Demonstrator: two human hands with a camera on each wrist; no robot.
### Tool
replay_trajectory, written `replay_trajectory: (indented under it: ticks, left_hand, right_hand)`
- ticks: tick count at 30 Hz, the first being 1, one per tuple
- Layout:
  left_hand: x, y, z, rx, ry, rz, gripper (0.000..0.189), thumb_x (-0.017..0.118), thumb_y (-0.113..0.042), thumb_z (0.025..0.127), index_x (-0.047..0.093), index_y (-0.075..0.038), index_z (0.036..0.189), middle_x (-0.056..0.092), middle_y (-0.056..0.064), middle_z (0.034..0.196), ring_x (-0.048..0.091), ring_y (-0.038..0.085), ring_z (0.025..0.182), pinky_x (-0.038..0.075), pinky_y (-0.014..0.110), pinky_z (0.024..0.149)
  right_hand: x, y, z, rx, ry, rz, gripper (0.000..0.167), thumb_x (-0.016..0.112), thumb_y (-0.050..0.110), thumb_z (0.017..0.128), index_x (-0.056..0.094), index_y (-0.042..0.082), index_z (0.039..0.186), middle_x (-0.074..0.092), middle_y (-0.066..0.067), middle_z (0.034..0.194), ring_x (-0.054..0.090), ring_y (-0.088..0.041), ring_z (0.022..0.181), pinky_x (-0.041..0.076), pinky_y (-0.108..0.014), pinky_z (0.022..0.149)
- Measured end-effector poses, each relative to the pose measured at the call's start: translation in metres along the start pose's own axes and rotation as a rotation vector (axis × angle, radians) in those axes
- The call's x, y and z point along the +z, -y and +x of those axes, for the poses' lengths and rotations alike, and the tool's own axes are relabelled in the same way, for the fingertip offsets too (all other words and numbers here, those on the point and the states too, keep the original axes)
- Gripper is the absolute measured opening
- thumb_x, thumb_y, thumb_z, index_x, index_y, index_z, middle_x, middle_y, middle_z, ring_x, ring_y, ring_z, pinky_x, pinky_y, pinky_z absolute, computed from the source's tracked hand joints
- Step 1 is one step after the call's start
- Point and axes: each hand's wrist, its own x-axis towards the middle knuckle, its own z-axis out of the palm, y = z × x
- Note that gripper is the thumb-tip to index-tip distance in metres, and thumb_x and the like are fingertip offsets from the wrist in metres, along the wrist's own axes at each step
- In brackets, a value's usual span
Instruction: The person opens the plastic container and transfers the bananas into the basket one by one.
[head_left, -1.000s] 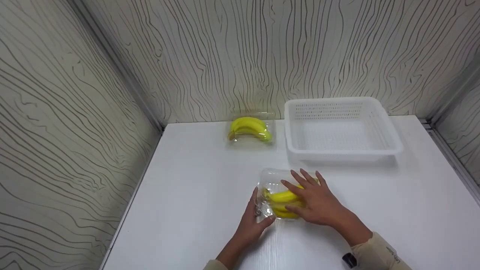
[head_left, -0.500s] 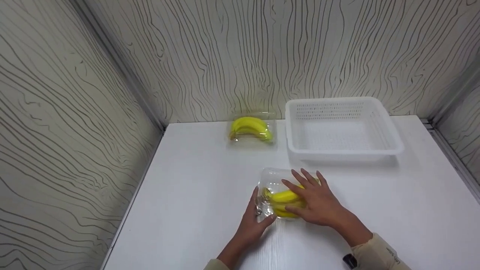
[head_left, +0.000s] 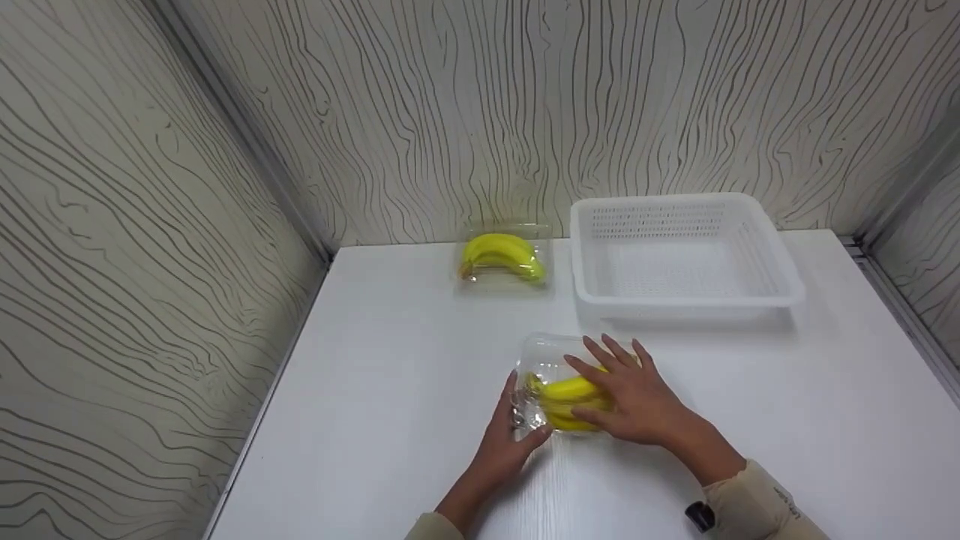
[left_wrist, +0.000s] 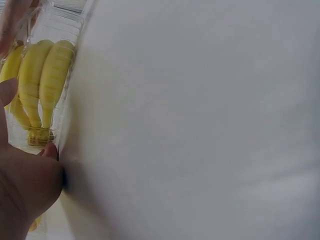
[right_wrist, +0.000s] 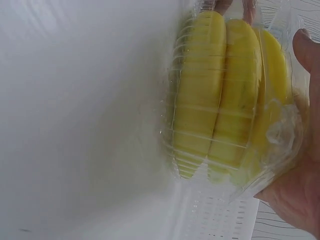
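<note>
A clear plastic clamshell box point(head_left: 551, 349) lies on the white table with a bunch of bananas point(head_left: 571, 388) inside. My left hand point(head_left: 504, 442) holds the box's left end, its thumb at the near corner and its fingers along the left side. Across the top of the lid rests my right hand point(head_left: 634, 397), fingers spread and straight, hiding the right part of the bananas. The left wrist view shows the banana stems point(left_wrist: 40, 136) close to the left hand. In the right wrist view, the banana tips point(right_wrist: 200, 100) show through the ribbed wall.
Another clear box with bananas point(head_left: 501, 255) stands at the back of the table, against the patterned wall point(head_left: 480, 112). Right of it is a white perforated basket point(head_left: 686, 304) with nothing in it. White tabletop point(head_left: 390, 390) extends on both sides of the hands.
Hardly anything differs. Both hands stay on the box; the box and hands sit a touch higher in the head view than half a second ago.
</note>
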Motion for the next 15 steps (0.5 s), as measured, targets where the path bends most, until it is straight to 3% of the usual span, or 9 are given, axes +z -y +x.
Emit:
replay_trajectory:
  ticks: [8,15]
  left_hand:
    - [-0.0002,0.0006,0.0012,0.009,0.002,-0.006,0.104,0.070,-0.056,0.094,0.008,-0.029,0.174,0.025,0.010,0.179,0.038,0.041,0.161,0.035,0.070,0.126]
    - [-0.0004,0.0017,0.0003,0.023,-0.014,0.000,0.105,0.072,-0.056,0.094,0.010,-0.027,0.174,0.030,0.016,0.177,0.040,0.044,0.158,0.038,0.070,0.124]
  right_hand:
    - [0.0007,-0.0006,0.0000,-0.003,-0.022,0.013,0.082,0.062,0.077,0.092,0.047,0.036,0.162,0.036,-0.008,0.175,0.030,-0.041,0.164,0.015,-0.073,0.130]
    - [0.0001,-0.0026,-0.0053,-0.049,-0.055,0.037,0.090,0.068,0.078,0.088,0.049,0.029,0.161,0.036,-0.013,0.175,0.028,-0.044,0.164,0.015,-0.072,0.130]
